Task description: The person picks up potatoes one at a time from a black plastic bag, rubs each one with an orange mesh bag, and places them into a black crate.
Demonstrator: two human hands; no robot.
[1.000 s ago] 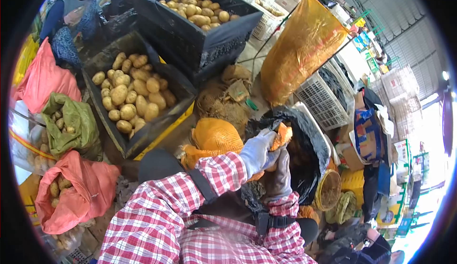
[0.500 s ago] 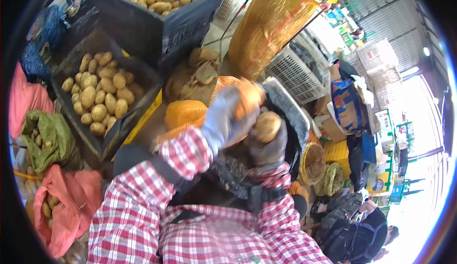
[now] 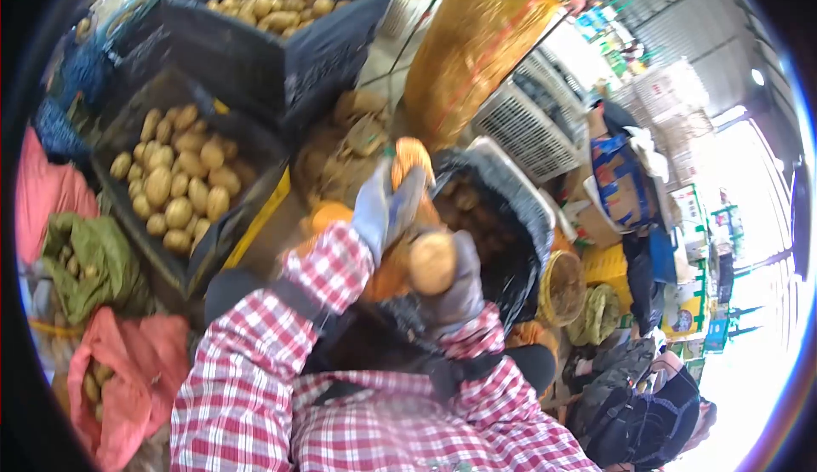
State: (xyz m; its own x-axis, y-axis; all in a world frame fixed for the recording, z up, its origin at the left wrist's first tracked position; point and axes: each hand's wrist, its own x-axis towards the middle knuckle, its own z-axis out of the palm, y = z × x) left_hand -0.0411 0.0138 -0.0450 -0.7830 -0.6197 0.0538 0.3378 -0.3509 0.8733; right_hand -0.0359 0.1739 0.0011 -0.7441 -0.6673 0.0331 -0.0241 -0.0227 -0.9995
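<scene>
My left hand [image 3: 387, 208], in a blue-grey glove, is closed on orange netting [image 3: 411, 162] bunched at its fingertips. Lower and to its right, my right hand [image 3: 457, 289], in a dark grey glove, holds a round potato [image 3: 432, 263]. More orange net hangs below and between the two hands. Just right of them a crate [image 3: 545, 238] lined with black plastic has potatoes [image 3: 473, 208] lying inside. On the left, a black-lined crate [image 3: 191, 272] holds many potatoes [image 3: 179, 211].
Another black-lined crate [image 3: 328, 59] of potatoes stands behind. A tall golden sack [image 3: 472, 46] leans beside a white crate [image 3: 532, 119]. Green [image 3: 106, 259] and pink [image 3: 140, 378] sacks lie left; a wicker basket [image 3: 562, 288] stands right. A person [image 3: 651, 412] is at the lower right.
Both hands have moved left, and my right hand has come lower with the potato. More of the inside of the right crate shows. The view has shifted slightly.
</scene>
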